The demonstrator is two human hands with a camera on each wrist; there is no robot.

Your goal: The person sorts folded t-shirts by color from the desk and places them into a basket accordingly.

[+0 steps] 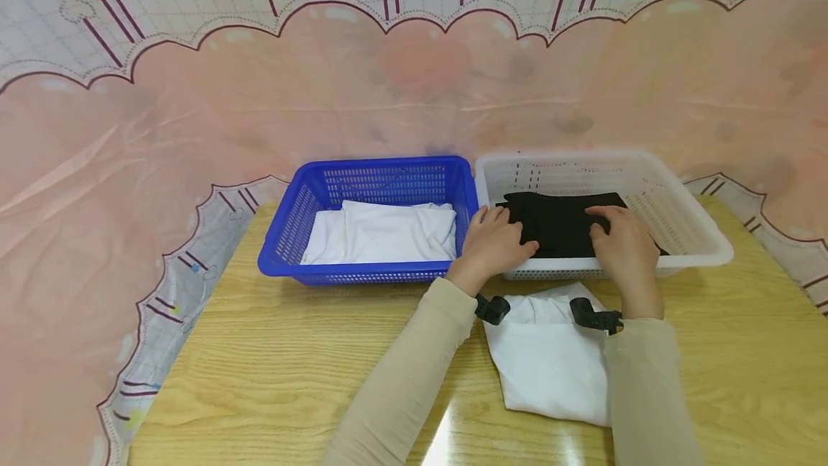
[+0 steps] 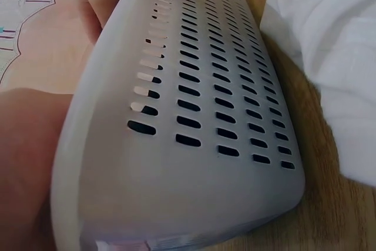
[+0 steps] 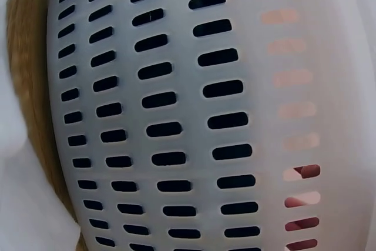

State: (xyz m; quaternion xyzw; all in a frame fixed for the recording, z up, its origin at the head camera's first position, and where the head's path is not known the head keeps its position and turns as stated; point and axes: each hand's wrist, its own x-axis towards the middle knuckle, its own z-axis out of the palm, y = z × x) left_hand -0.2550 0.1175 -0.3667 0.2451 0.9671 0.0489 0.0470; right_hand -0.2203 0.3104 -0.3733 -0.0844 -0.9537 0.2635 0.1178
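Note:
Folded black cloth (image 1: 561, 225) lies in the white basket (image 1: 695, 236). My left hand (image 1: 490, 239) reaches over the basket's front left corner, its fingers at the cloth's left end and its thumb spread apart. At the cloth's right part is my right hand (image 1: 624, 243), fingers bent a little, with a gap between thumb and forefinger. Both hands rest on or just above the cloth; the contact itself is hidden. The slotted basket wall (image 2: 194, 74) fills much of the left wrist view. A similar wall (image 3: 170, 110) covers most of the right wrist view.
A blue basket (image 1: 274, 257) stands against the white one on the left, with folded white cloth (image 1: 394, 232) inside. Another folded white cloth (image 1: 550, 365) lies on the wooden table (image 1: 291, 365) between my forearms. A patterned curtain (image 1: 388, 99) hangs behind.

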